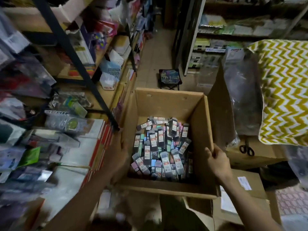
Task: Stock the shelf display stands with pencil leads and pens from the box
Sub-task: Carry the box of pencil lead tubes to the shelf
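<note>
An open cardboard box sits in front of me in the shop aisle. Its bottom is covered with several small pencil lead packs in grey, pink, green and blue, each with a white price label. My left hand grips the box's left wall from outside, fingers curled over the rim. My right hand grips the right wall, thumb inside and fingers outside. No display stand shows plainly among the shelf goods.
Stationery shelves with a black metal frame run along the left. More shelves stand at the right. A small folding stool stands on the aisle floor beyond the box. Cartons, scissors and a yellow zigzag cloth lie at the right.
</note>
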Action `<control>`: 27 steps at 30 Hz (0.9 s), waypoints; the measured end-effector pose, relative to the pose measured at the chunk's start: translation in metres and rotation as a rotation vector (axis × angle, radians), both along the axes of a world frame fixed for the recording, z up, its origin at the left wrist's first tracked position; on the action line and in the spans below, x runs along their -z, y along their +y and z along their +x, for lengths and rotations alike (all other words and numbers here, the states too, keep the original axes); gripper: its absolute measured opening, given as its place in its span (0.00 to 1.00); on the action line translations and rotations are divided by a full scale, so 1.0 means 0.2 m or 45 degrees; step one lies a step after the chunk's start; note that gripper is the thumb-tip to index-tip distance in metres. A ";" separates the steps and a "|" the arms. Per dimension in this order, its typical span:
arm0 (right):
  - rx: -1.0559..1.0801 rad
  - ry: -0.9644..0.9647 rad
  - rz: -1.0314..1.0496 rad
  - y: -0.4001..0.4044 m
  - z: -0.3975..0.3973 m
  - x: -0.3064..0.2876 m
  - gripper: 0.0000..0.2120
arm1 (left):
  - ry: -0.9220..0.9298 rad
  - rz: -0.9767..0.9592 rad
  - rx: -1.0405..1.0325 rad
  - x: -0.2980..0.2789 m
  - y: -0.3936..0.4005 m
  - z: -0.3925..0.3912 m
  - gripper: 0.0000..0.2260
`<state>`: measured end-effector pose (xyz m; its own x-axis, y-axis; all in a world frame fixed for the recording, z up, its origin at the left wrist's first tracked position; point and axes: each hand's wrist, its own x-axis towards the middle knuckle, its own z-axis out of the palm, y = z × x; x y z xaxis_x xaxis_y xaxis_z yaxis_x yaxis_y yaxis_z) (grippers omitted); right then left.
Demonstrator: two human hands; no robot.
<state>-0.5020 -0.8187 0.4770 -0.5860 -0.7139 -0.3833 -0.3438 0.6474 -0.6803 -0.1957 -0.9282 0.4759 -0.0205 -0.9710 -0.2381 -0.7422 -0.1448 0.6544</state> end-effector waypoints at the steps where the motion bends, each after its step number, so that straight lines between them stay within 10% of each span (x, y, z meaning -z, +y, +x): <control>1: -0.010 0.002 -0.010 -0.10 -0.04 0.01 0.14 | -0.033 -0.035 0.008 -0.01 -0.10 -0.04 0.20; 27: 0.233 -0.104 -0.059 -2.84 -0.88 0.17 0.18 | 0.084 0.087 0.296 0.14 -3.17 -1.00 0.12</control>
<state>-0.6786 -1.3871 0.4424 -0.6760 -0.6165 -0.4038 -0.1658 0.6611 -0.7318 -0.3952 -1.5624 0.4484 -0.2594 -0.9200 -0.2938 -0.7166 -0.0206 0.6971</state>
